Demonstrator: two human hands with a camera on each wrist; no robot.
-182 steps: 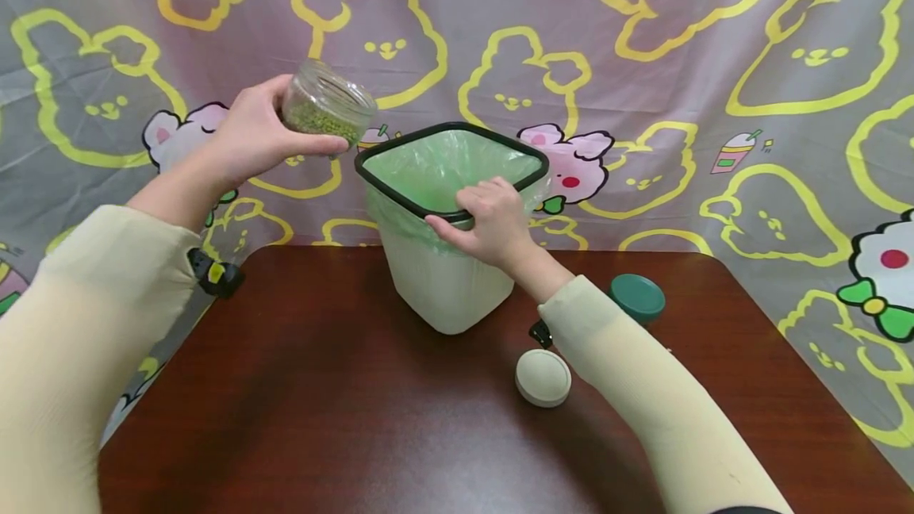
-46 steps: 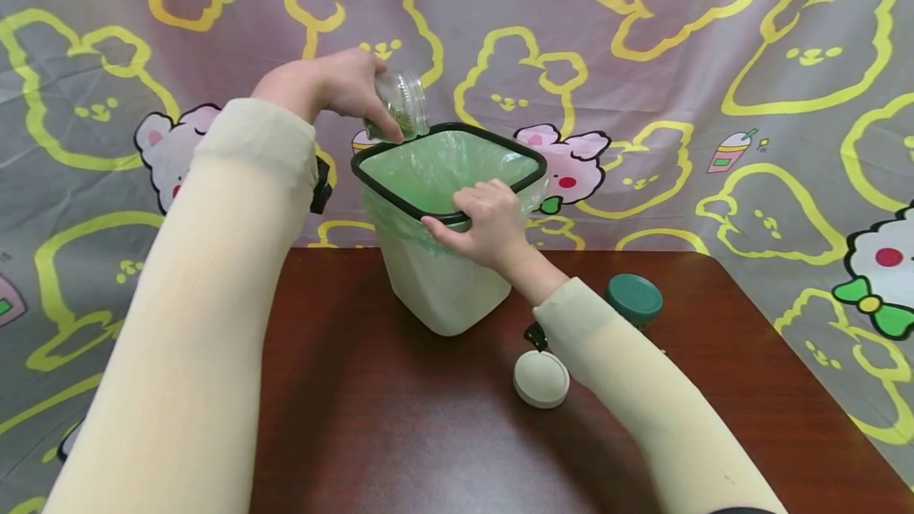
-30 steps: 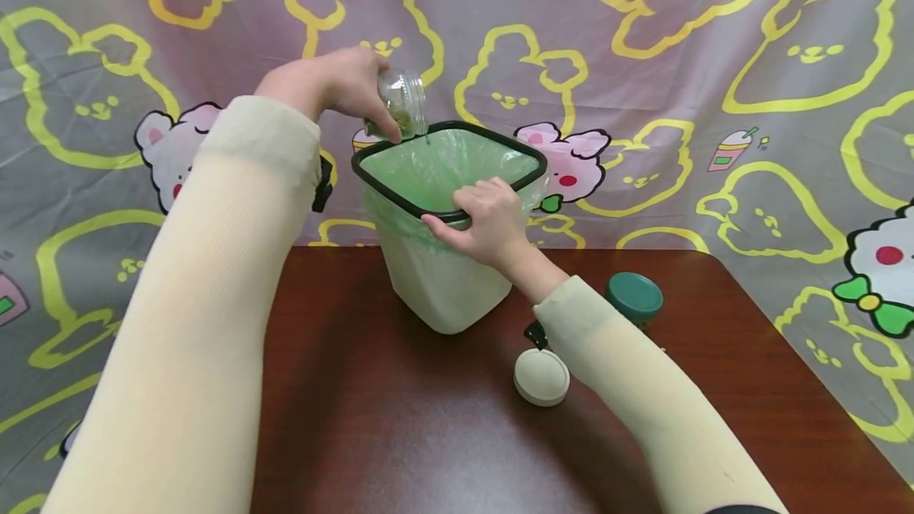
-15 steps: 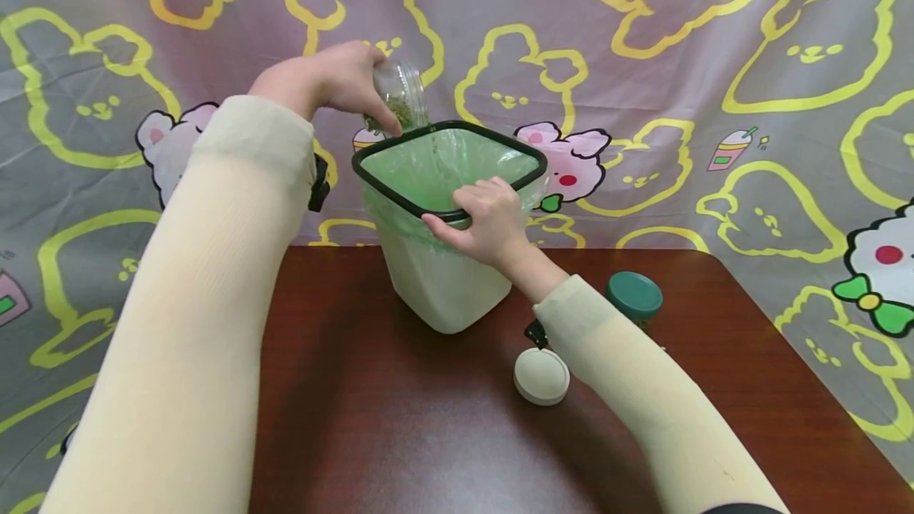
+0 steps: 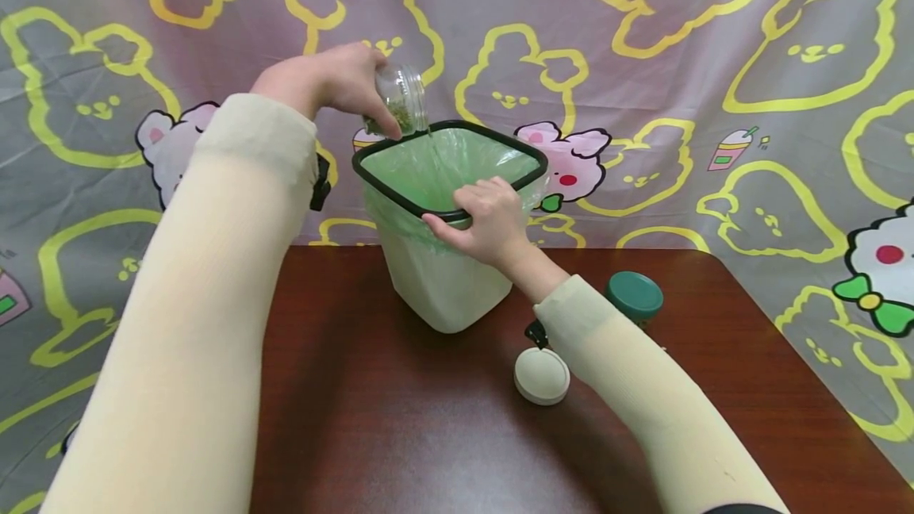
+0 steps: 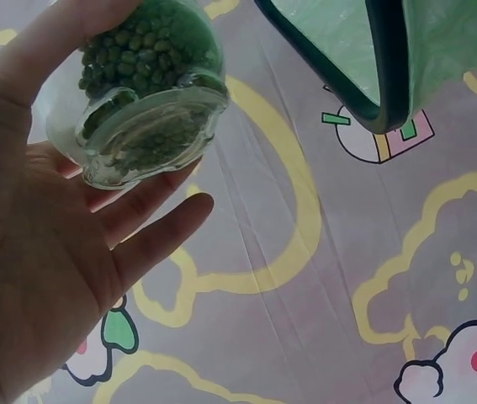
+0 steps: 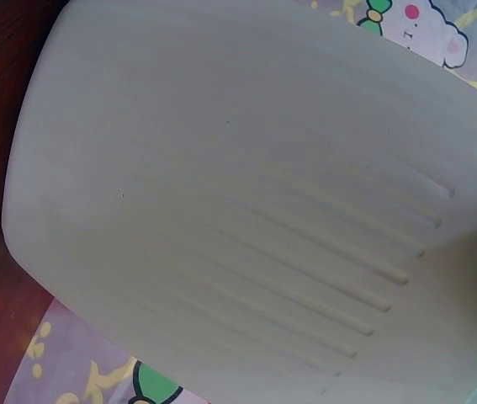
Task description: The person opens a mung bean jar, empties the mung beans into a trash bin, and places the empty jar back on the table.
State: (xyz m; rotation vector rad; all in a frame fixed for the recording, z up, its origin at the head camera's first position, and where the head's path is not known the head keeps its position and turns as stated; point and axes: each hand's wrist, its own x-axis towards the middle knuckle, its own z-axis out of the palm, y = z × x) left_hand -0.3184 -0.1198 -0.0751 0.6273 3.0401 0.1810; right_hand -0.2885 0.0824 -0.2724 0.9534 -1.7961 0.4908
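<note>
My left hand (image 5: 343, 82) grips a clear, lidless jar (image 5: 405, 86) over the back-left rim of a white trash bin (image 5: 450, 288). The jar lies tipped, mouth toward the bin, and a thin stream of beans falls from it into the green bag (image 5: 400, 173) lining the bin. In the left wrist view, small green mung beans (image 6: 141, 50) show inside, and the jar's base faces the camera. My right hand (image 5: 493, 220) holds the bin's black rim (image 5: 378, 190) at its near side, thumb outside and fingers over the edge. The right wrist view shows mostly the bin's ribbed white side (image 7: 221, 202).
A round cream lid (image 5: 542, 377) lies on the brown table (image 5: 400, 435) in front of the bin. A green-lidded container (image 5: 634, 297) stands to the right, partly behind my right sleeve. A patterned cloth (image 5: 643, 181) hangs behind the table.
My left hand has carried the jar rightward to the bin's rim and tipped it further. Beans now fall from the jar. My right hand has stayed on the rim.
</note>
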